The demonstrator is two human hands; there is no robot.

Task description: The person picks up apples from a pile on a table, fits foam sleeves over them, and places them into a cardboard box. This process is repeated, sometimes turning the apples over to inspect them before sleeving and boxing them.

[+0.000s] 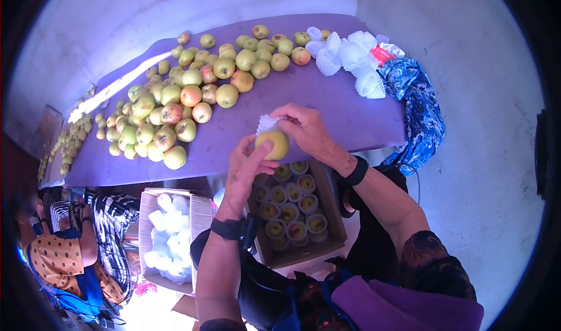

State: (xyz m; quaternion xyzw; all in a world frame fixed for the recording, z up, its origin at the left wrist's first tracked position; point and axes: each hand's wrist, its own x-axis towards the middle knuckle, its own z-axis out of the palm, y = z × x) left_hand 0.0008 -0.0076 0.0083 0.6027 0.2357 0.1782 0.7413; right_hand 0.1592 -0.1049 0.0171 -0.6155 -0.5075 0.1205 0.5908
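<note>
My left hand (245,166) is closed around a yellow-green apple (274,144), its thumb lying across the fruit. Pinched in the fingers of my right hand (308,131) is a white foam net sleeve (267,123), which touches the top of the apple. Both hands are above the near edge of the purple-covered table (350,123). Below them a cardboard box (334,214) holds several apples in foam sleeves, set in rows. The left forearm and hand hide part of that box.
A big heap of loose apples (171,113) covers the table's left and middle. More foam sleeves (353,53) lie at its back right, beside a blue patterned cloth (418,109). A carton of foam sleeves (203,214) stands at lower left. Another person (64,255) sits at far left.
</note>
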